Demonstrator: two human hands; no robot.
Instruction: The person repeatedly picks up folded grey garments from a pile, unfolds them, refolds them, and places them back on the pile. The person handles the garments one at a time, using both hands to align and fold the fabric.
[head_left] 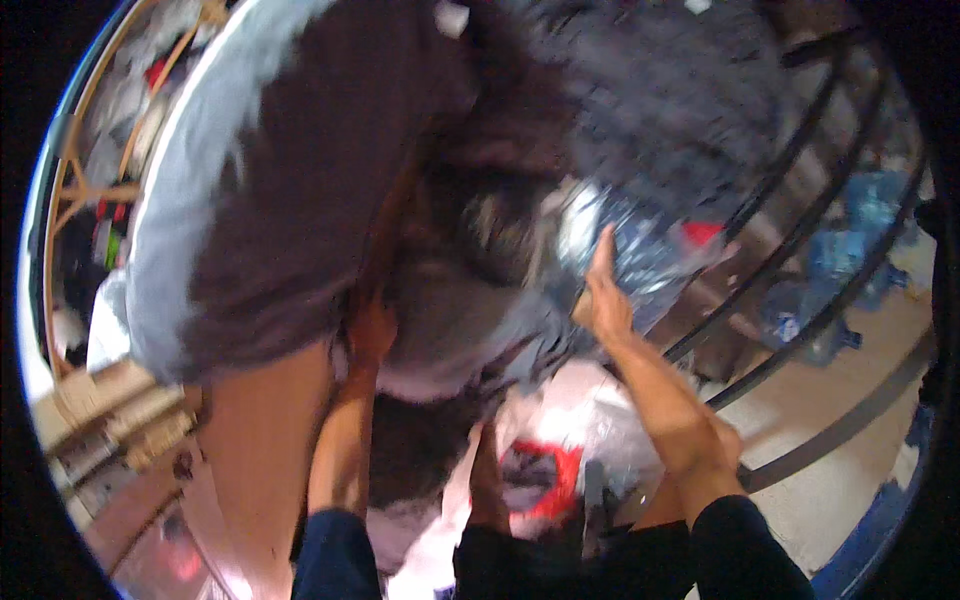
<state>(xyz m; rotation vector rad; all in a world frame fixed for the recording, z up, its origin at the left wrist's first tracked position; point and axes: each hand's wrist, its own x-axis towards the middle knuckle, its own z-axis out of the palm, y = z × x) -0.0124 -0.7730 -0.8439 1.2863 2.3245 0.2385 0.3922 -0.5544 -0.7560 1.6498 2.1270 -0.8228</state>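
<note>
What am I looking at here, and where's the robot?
There's no robot: a person works with bare hands. This one picture comes from a wide fisheye camera on their head, looking down, so straight edges look bent.

The left hand is at the lower edge of a large, bulky, dark-and-light-grey fabric piece; blur hides whether it grips. The right hand, fingers outstretched, is beside crinkled clear plastic film, holding nothing I can make out.

Dark curved-looking bars and clear bluish plastic bottles appear at right.

Thick dark-grey fabric bedding (pixel 290 190) bulges at left, outer edge paler. Clear plastic wrap (pixel 655 262) crumpled, right of it.
</note>
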